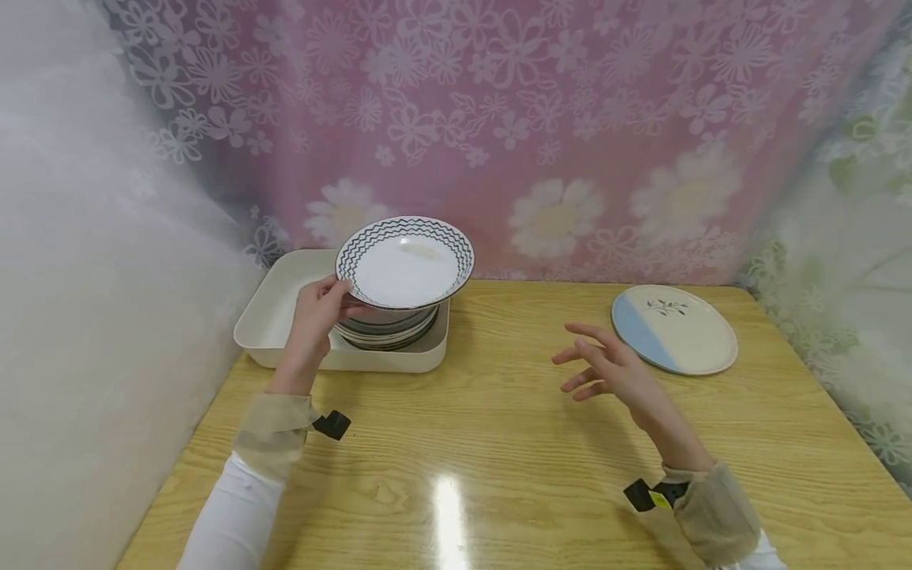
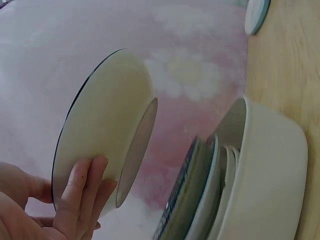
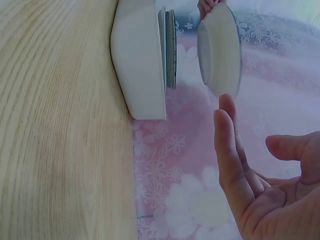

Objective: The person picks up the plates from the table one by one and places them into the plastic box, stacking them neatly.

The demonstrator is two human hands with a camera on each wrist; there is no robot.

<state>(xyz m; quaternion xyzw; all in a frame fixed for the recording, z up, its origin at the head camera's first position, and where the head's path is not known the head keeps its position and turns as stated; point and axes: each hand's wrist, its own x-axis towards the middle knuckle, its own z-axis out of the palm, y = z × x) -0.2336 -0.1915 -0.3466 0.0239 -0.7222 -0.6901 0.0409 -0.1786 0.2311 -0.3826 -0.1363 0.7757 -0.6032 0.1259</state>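
My left hand (image 1: 318,317) grips a white plate (image 1: 406,269) with a black zigzag rim by its left edge, thumb above and fingers beneath. In the left wrist view its pale underside (image 2: 107,110) and foot ring face the camera. The plate is held above a stack of plates (image 1: 388,332) inside a cream plastic bin (image 1: 385,362). Over the table to the right, my right hand (image 1: 609,368) hovers with fingers spread and nothing in them. Close beyond it lies a blue and cream plate (image 1: 677,328) with a leaf-sprig design.
The wooden table (image 1: 499,443) carries the bin at its back left and the blue and cream plate at its back right. A pink flowered curtain (image 1: 456,119) hangs behind the table, with pale sheeting (image 1: 107,261) at the left side.
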